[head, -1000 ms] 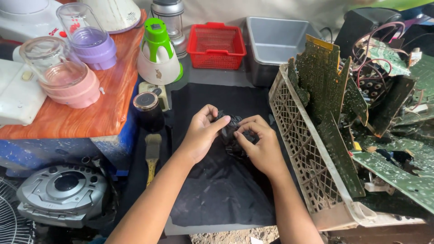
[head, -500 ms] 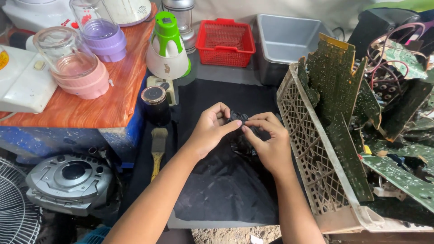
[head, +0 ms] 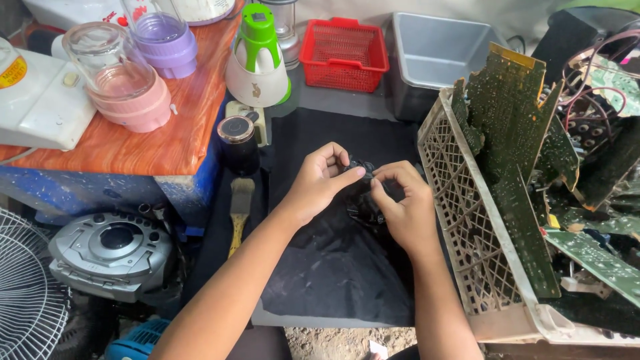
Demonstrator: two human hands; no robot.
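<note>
Left hand and right hand meet over the black cloth mat spread on the tabletop, both pinched on the same small black part, plastic or metal, too dark to tell which. Left thumb and forefinger clamp its left end; right thumb and forefinger clamp its right end. Neither hand is slack.

Key relation: the part sits directly between the two sets of fingertips, raised just above the mat, not resting on it. Its long axis looks roughly left-right, bridging the hands, though it's tiny and half hidden by fingers, so take that loosely. Both hands are equally near, each touching it. More dark bits lie on the mat just below the right hand, hard to separate from the cloth.

Surroundings:
- beige plastic lattice crate just right of the right hand, stuffed with broken green circuit boards
- wooden-handled brush left of the mat, handle pointing toward the person
- small black cylindrical jar with a shiny lid beside the brush
- red plastic mesh basket and grey plastic tub beyond the mat
- green-and-white blender base and pink blender jar on the orange wooden board
- grey portable disc player low on the left
</note>
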